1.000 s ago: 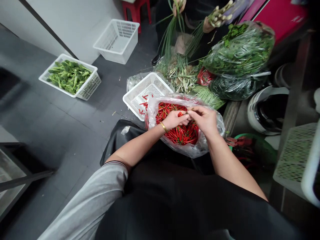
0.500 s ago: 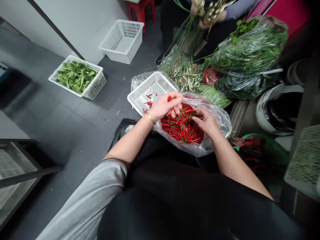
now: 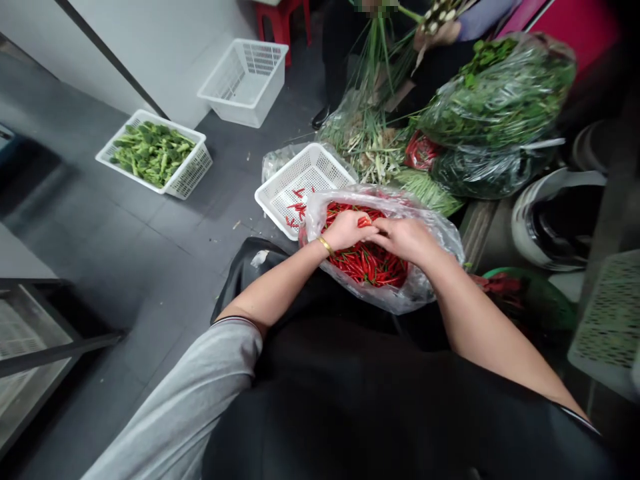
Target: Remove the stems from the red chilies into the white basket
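Observation:
A clear plastic bag (image 3: pixel 430 230) full of red chillies (image 3: pixel 370 261) rests on my lap. Both hands meet above it. My left hand (image 3: pixel 347 230), with a gold bracelet at the wrist, pinches a red chilli (image 3: pixel 364 221) between its fingertips. My right hand (image 3: pixel 403 237) is closed on the same chilli from the other side, fingers touching those of the left. Just beyond the bag stands a white slatted basket (image 3: pixel 280 189) with a few red chillies lying in it.
On the grey floor at left are a white basket of green vegetables (image 3: pixel 153 152) and another white basket (image 3: pixel 243 80). Bags of leafy greens (image 3: pixel 493 100) and green onions (image 3: pixel 370 143) lie ahead. Another person (image 3: pixel 440 30) handles onions there. A red stool (image 3: pixel 280 17) stands behind.
My left hand came back from over the white basket to the bag. My right hand rose out of the chillies, and both now pinch one chilli together.

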{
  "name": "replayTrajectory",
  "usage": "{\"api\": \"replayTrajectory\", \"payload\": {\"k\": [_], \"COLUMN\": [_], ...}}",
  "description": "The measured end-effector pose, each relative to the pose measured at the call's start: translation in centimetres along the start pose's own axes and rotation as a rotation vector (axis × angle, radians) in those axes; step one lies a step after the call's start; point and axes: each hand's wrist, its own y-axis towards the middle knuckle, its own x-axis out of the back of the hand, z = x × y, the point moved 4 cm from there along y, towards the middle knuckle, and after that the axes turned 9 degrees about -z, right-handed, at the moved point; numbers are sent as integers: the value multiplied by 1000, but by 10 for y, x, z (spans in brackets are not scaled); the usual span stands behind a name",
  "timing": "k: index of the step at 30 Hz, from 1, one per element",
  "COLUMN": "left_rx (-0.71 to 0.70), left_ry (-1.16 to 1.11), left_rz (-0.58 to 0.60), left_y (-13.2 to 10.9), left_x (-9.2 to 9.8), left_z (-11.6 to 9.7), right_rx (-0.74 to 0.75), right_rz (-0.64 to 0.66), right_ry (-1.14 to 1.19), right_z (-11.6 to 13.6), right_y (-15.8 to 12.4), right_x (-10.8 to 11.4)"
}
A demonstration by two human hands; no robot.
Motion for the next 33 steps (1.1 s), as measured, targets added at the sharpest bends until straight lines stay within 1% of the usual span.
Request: {"api": "replayTrajectory", "payload": {"k": [3,5,7,9,11,13,14,15,16,17,18,20,21,22,23,24,26,28,29,30,31,33], "left_rx": [82,134,150,122,100,129,158,191,220,242,255,269,276,284,294,298,266,178,139,123,139,241], "left_ry": [-76,-138,-174,-205,-253,-314,-349,-392,-444,-497,-545,-594,-586,-558,-513,-454,-322,-222,-200,-200,-218,-290], "left_rz": [7,-17,25,142,319,492,544,552,513,442,358,208,153,103,60,26,13,61,94,123,152,207], "left_y": [-2,-7,-14,-22,-31,-39,-42,-43,-43,-41,-38,-33,-31,-29,-28,-26,-24,-23,-23,-24,-25,-31], "left_x": [4,10,14,14,10,5,3,3,3,5,8,13,15,16,17,16,11,1,-6,-12,-17,-25], "left_z": [-10,-16,-25,-35,-44,-47,-45,-41,-36,-28,-19,-1,6,12,16,18,15,4,-1,-6,-9,-11], "right_rx": [-91,-152,-168,-128,-72,-36,-37,-47,-62,-74,-80,-65,-47,-34,-27,-29,-67,-146,-182,-209,-227,-245], "right_rz": [-146,-246,-296,-263,-163,-96,-93,-110,-131,-129,-102,21,82,118,111,63,-101,-238,-284,-324,-362,-412], "right_ry": [219,261,264,350,561,800,868,870,796,660,480,123,7,-57,-63,-23,155,356,410,411,361,157], "right_z": [0,0,3,11,17,18,14,7,-1,-9,-18,-32,-37,-40,-41,-41,-36,-29,-25,-21,-17,-10], "right_y": [-2,-6,-12,-19,-29,-39,-44,-48,-52,-54,-57,-60,-60,-60,-58,-54,-45,-37,-33,-31,-29,-27], "right_x": [12,20,30,40,47,48,46,40,32,21,7,-24,-37,-46,-50,-48,-32,-9,1,10,17,20]}}
